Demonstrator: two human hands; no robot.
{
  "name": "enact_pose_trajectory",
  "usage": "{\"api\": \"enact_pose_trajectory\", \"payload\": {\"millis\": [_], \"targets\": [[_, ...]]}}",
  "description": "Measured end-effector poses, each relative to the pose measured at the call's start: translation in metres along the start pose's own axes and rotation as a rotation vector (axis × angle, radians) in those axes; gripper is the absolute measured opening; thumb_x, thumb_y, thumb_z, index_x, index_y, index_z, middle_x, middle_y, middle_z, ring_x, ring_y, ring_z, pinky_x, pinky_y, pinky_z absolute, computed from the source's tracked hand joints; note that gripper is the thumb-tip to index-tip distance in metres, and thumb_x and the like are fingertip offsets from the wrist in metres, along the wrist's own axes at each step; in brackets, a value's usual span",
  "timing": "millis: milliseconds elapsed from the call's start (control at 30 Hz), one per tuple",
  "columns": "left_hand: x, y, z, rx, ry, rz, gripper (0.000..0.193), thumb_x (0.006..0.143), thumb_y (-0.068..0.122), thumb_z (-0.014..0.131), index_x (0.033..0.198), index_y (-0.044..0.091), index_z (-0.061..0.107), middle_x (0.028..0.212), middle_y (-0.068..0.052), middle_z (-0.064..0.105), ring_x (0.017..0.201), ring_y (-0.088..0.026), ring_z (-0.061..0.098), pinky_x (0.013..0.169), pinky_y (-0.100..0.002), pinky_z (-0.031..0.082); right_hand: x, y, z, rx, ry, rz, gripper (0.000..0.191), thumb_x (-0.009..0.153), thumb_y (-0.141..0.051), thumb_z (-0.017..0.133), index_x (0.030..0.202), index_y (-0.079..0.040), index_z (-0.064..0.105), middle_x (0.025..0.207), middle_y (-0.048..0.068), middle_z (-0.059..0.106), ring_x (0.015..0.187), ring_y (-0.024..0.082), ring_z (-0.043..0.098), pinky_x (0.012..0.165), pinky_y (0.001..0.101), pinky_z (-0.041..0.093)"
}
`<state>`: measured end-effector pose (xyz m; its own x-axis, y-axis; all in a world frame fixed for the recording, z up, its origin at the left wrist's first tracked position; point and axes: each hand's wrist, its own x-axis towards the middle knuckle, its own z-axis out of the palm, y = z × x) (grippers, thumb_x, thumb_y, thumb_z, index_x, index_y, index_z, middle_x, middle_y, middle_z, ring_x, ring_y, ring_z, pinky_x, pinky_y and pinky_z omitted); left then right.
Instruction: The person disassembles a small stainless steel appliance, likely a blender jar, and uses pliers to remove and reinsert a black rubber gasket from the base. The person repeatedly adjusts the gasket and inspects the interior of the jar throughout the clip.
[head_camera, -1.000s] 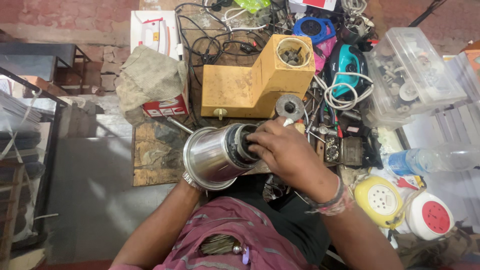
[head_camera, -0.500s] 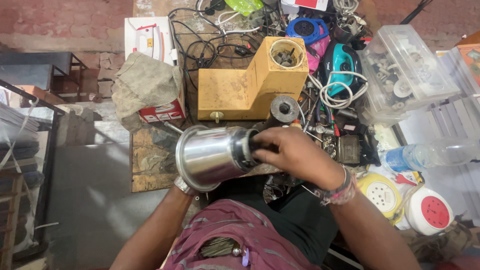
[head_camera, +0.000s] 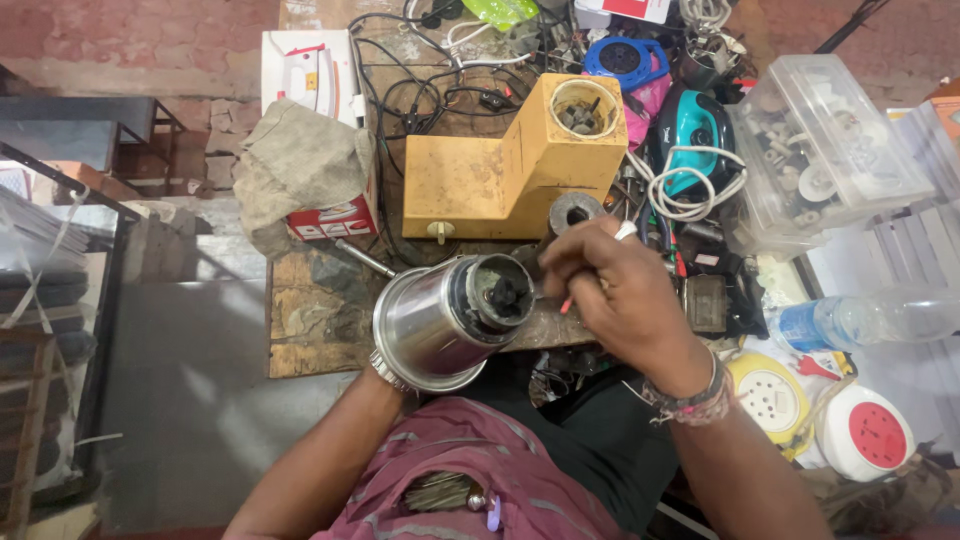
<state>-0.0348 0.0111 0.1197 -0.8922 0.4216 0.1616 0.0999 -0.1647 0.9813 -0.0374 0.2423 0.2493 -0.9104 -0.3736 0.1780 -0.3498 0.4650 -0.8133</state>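
From the head camera, I watched the right hand (head_camera: 625, 300) hover just beside the black coupling end of a shiny round steel mixer jar (head_camera: 440, 320), its fingers curled together around a thin red-tipped tool (head_camera: 566, 303) whose tip poked out below the knuckles. The jar lay tilted on its side over a worn wooden board (head_camera: 300, 320), its dark underside turned towards that hand. The left hand was hidden behind the jar, only its wrist with a metal band (head_camera: 385, 372) showing at the jar's rim, so I could not tell how its fingers were set.

Just beyond the right hand stood a mustard-yellow plastic mixer base (head_camera: 500, 175), and a small grey metal ring (head_camera: 575, 212) lay near its knuckles. Farther out on that side sat a teal electric iron with a white coiled cord (head_camera: 690, 150) and a clear plastic box of small parts (head_camera: 830, 150). Near the right wrist I saw a clear plastic water bottle (head_camera: 880, 318) and a round yellow socket unit (head_camera: 770, 395). Beyond the jar, a grey crumpled cloth (head_camera: 300, 165) was draped over a red-and-white carton (head_camera: 335, 220).
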Motion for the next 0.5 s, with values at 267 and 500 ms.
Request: {"api": "enact_pose_trajectory", "payload": {"millis": [267,500], "targets": [[0.0,0.005,0.0,0.805,0.038,0.454,0.064,0.077,0.015,0.09,0.133,0.007,0.06,0.127,-0.009,0.067,0.115,-0.02,0.066,0.098,-0.031,0.053,0.006,-0.007,0.009,-0.412,-0.129,-0.267,0.034,0.078,-0.016,0.079,0.111,-0.009,0.073,0.103,0.011,0.072,0.099,0.034,0.063,0.086,0.0449,0.048],[0.001,-0.007,0.002,-0.024,-0.003,0.009,0.063,0.079,0.011,0.086,0.136,0.003,0.06,0.127,-0.008,0.07,0.111,-0.016,0.069,0.098,-0.031,0.058,0.005,-0.002,0.007,-0.342,-0.016,-0.215,0.018,0.086,-0.014,0.075,0.104,-0.01,0.076,0.104,0.008,0.073,0.1,0.029,0.068,0.086,0.0406,0.053]]}}
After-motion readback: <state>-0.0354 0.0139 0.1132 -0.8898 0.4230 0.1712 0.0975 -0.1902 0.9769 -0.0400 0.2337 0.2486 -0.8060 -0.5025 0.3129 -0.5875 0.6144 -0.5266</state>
